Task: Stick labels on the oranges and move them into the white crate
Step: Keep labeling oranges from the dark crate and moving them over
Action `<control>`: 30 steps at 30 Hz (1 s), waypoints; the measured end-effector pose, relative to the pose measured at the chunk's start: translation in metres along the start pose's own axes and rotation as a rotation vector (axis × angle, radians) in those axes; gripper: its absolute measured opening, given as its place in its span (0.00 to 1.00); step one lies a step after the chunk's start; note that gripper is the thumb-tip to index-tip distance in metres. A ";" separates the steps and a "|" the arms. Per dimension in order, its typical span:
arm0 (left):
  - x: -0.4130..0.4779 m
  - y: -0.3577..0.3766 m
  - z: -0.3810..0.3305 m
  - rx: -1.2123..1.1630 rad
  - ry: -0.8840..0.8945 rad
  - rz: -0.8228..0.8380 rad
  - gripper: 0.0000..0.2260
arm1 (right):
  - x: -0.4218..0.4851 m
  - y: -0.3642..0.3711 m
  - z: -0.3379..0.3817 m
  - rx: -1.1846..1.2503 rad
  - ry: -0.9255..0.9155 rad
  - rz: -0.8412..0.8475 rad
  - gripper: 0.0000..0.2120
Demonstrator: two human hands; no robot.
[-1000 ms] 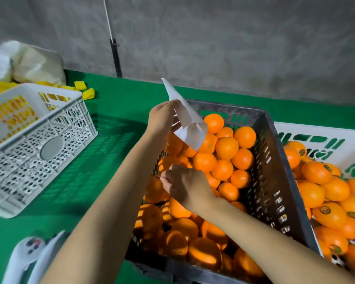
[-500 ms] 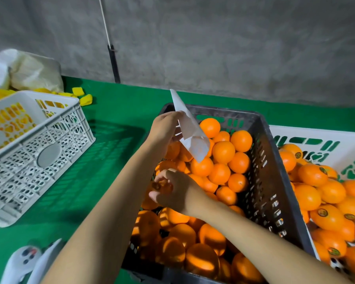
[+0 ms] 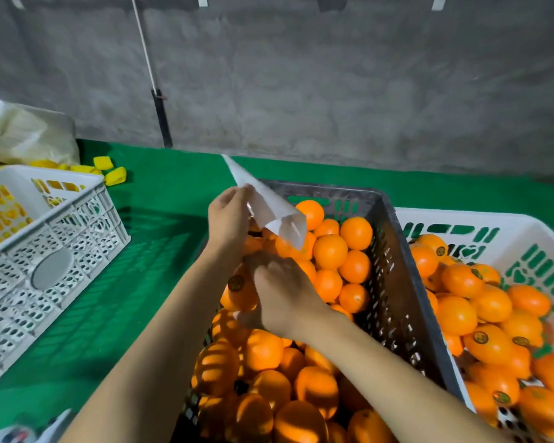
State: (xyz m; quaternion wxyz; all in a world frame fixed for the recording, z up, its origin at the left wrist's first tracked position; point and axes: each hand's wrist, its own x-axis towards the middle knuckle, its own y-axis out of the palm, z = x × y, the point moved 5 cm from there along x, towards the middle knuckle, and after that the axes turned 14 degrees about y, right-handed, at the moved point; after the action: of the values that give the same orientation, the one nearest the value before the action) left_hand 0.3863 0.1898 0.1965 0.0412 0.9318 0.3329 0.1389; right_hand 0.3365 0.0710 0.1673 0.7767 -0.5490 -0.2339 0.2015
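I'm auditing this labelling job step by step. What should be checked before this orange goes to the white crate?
1. Label on the orange: ok, a round sticker shows on it.
2. Right hand grips the orange: ok, fingers curl round it.
3. Label pressed flat: cannot tell, too blurred.
4. Left hand holds the sheet: ok, pinched and raised above the fruit.
5. White crate on the right has room: ok, bare wall shows above its oranges.
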 end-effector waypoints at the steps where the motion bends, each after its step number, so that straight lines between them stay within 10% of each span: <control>1: 0.000 -0.004 -0.002 0.016 0.047 -0.069 0.14 | 0.001 -0.017 -0.007 -0.005 -0.012 -0.109 0.32; 6: -0.012 0.006 0.002 0.037 -0.014 -0.087 0.08 | -0.001 -0.088 -0.100 0.424 0.396 -0.366 0.31; 14: -0.037 0.044 0.015 0.131 0.035 0.220 0.10 | -0.043 -0.103 -0.247 0.306 0.844 -0.503 0.36; 22: -0.048 0.054 0.019 0.118 -0.018 0.332 0.10 | -0.077 -0.082 -0.278 -0.113 0.978 0.369 0.34; 27: -0.053 0.059 0.026 0.090 -0.058 0.448 0.10 | -0.053 -0.111 -0.231 0.139 0.703 -0.476 0.24; 30: -0.058 0.063 0.021 0.085 -0.046 0.494 0.17 | -0.045 -0.104 -0.180 0.440 0.419 -0.491 0.20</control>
State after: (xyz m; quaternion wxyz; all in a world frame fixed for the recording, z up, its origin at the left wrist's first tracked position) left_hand 0.3874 0.1049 0.1731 -0.0258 0.9887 0.0994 0.1095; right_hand 0.4115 -0.1242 0.2077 0.9320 -0.3261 -0.1455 -0.0614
